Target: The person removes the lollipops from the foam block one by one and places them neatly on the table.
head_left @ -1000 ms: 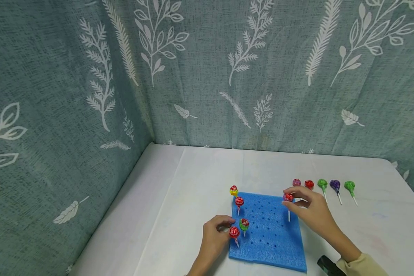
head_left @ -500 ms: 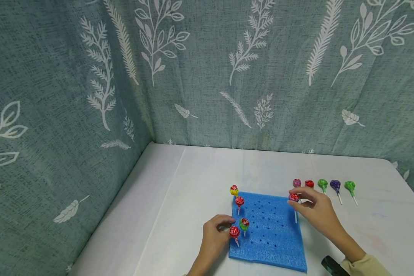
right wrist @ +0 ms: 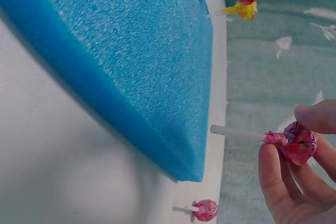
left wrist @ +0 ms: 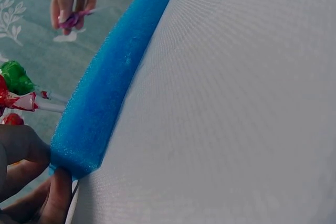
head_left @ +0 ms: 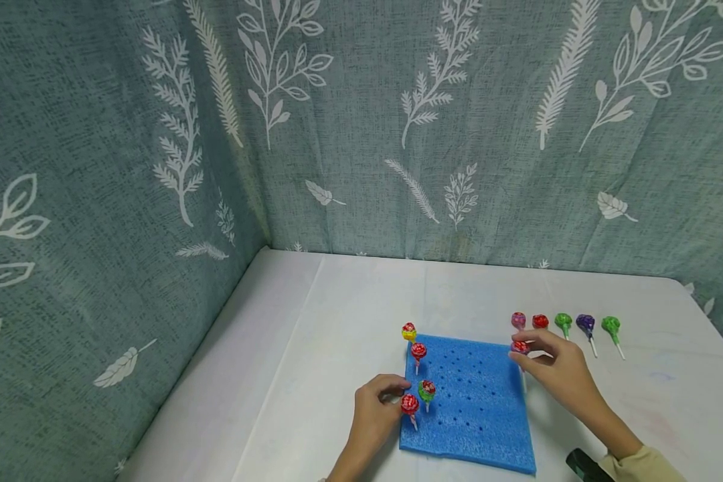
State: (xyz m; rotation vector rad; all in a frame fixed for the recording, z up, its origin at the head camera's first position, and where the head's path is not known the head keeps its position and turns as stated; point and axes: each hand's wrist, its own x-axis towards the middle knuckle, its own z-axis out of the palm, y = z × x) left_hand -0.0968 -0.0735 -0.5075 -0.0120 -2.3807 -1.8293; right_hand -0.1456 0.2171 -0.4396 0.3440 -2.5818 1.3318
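Observation:
My right hand [head_left: 557,375] pinches a pink-and-purple lollipop [right wrist: 299,142] by its wrapped head, its white stick free and pointing down. It is near the far right corner of a blue foam board [head_left: 470,402] dotted with small holes; in the right wrist view a gap shows between stick tip and foam. My left hand [head_left: 375,412] grips the board's left edge between thumb and fingers. Along that side stand a yellow-and-red lollipop [head_left: 408,332], a red lollipop [head_left: 418,351], a green-and-red lollipop [head_left: 426,390] and another red lollipop [head_left: 410,404].
Behind my right hand, a row lies on the white table [head_left: 313,375]: a pink lollipop [head_left: 518,320], a red lollipop [head_left: 540,321], a green lollipop [head_left: 563,321], a purple lollipop [head_left: 586,324] and a second green lollipop [head_left: 611,326]. A leaf-patterned curtain [head_left: 361,201] hangs behind.
My right hand has shifted right with the pink-and-purple lollipop, from over the board toward its far right corner. The left hand and the standing lollipops have stayed put.

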